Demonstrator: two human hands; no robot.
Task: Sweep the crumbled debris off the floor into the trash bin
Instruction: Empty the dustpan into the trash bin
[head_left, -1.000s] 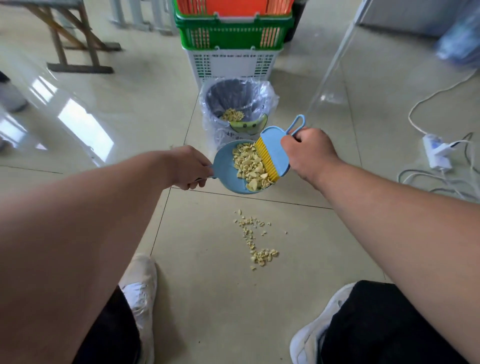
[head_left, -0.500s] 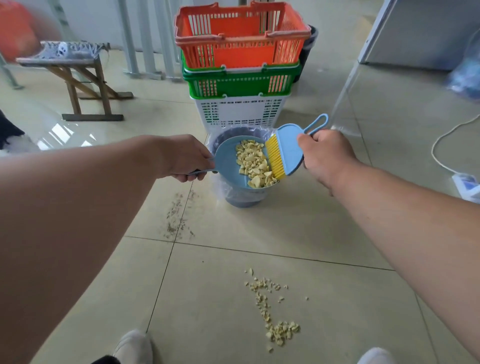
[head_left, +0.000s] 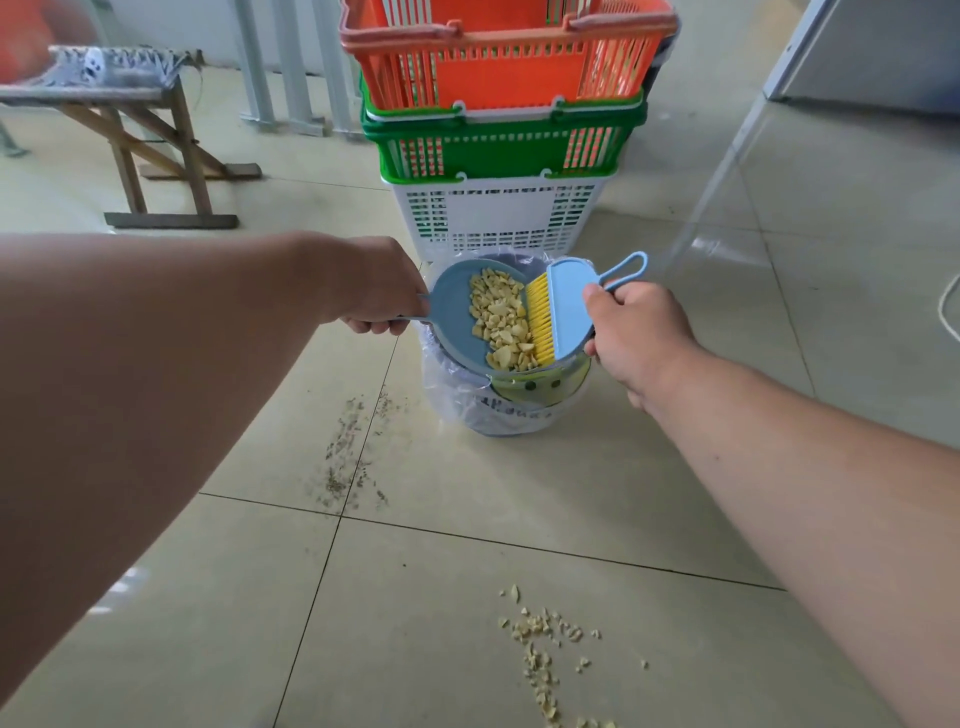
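My left hand (head_left: 375, 287) grips the handle of a blue dustpan (head_left: 453, 317) held over the trash bin (head_left: 511, 410), which is lined with a clear plastic bag. A heap of yellow crumbs (head_left: 501, 319) lies in the pan. My right hand (head_left: 631, 332) holds a small blue brush (head_left: 569, 306); its yellow bristles press against the crumbs at the pan's right side. More yellow debris (head_left: 540, 654) is strewn on the floor tile near me. The pan hides the bin's inside.
Stacked baskets, orange (head_left: 506, 52), green (head_left: 501, 148) and white (head_left: 498, 218), stand right behind the bin. A wooden stool (head_left: 130, 135) is at the far left. Fine dark grit (head_left: 356, 452) lies left of the bin. A white cable (head_left: 948, 306) shows at the right edge.
Both hands carried the loaded dustpan and brush forward until they came over the bin. The view rose, and the floor debris now lies lower in the frame.
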